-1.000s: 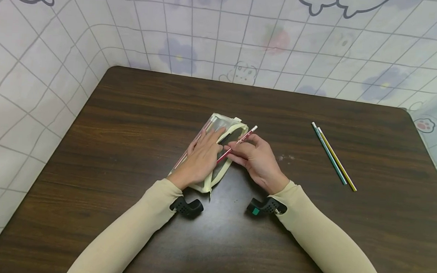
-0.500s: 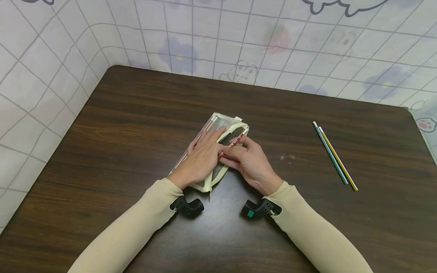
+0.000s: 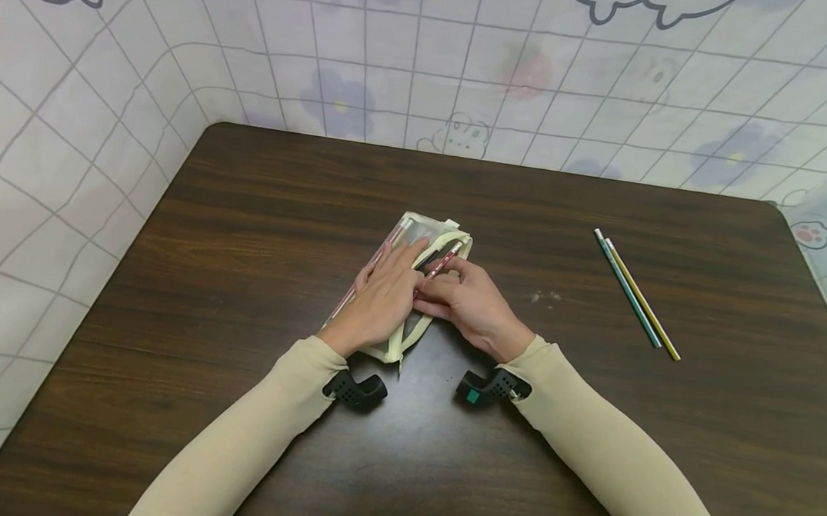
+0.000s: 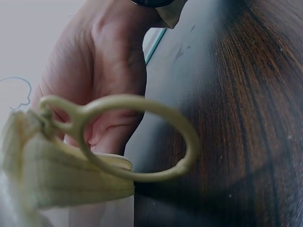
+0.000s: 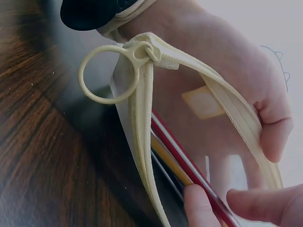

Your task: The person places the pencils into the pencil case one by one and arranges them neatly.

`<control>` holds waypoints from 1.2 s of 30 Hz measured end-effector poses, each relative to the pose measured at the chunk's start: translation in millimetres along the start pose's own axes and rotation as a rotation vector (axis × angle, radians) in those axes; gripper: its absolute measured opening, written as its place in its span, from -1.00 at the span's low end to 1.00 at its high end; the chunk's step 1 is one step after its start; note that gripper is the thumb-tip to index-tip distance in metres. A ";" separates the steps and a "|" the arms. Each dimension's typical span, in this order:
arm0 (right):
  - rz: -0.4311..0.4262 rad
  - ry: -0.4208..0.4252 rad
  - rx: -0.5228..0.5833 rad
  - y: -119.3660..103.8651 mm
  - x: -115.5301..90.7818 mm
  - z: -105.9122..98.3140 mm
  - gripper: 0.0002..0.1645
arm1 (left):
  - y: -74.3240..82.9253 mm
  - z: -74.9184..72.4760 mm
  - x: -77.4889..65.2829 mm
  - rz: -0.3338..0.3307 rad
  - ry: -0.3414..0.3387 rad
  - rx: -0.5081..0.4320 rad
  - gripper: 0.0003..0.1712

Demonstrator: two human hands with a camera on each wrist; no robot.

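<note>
A clear pencil case [image 3: 422,227] with cream edging lies unzipped on the table. My left hand [image 3: 382,299] rests on top of it, fingers straight, its thumb by the zipper edge in the right wrist view. Between thumb and finger my right hand [image 3: 477,307] pinches a red patterned pencil [image 3: 444,264]. That pencil lies slanted in the case's opening, its white end near the far corner; its lower part is hidden by the hands. Through the opening, the right wrist view shows a yellow pencil [image 5: 169,158] inside. A cream ring [image 4: 191,137] hangs from the zipper.
On the right of the dark wooden table [image 3: 552,418] lie a teal pencil [image 3: 627,286] and a yellow pencil [image 3: 642,299], side by side. A white grid-patterned cloth [image 3: 394,72] stands behind the table and along its left side.
My right hand has moved left and slightly down, bringing the red pencil from above the opening into the case. The left hand has stayed in place on the case.
</note>
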State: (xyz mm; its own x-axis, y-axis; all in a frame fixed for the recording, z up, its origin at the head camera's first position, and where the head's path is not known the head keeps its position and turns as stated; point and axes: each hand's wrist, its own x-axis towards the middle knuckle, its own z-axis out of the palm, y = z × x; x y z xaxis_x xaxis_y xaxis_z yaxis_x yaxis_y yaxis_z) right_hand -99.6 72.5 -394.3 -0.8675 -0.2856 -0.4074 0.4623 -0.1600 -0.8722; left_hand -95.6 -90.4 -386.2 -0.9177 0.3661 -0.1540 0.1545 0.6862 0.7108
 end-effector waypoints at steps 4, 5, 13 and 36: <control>0.025 -0.004 -0.037 -4.4 -2.8 -2.1 -0.67 | 2.0 0.0 0.6 -0.012 -0.004 -0.002 -0.27; 0.030 -0.005 -0.048 -5.3 -3.4 -3.0 -0.65 | 2.5 -0.2 0.5 -0.013 -0.004 -0.004 -0.27; 0.023 -0.015 -0.153 -7.8 -10.4 -12.1 -0.37 | 2.2 -0.5 0.2 -0.020 0.001 -0.011 -0.28; -0.191 0.138 -0.103 -39.9 -39.8 -65.6 -0.66 | 0.9 -2.8 0.5 0.005 0.030 -0.037 -0.29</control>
State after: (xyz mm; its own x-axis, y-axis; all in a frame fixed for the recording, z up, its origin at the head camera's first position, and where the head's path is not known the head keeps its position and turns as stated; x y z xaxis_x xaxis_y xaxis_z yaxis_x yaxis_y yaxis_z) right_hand -95.6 152.2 -361.0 -0.9575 -0.1265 -0.2592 0.2722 -0.0994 -0.9571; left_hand -97.0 -91.4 -383.7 -0.9276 0.3500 -0.1302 0.1460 0.6607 0.7363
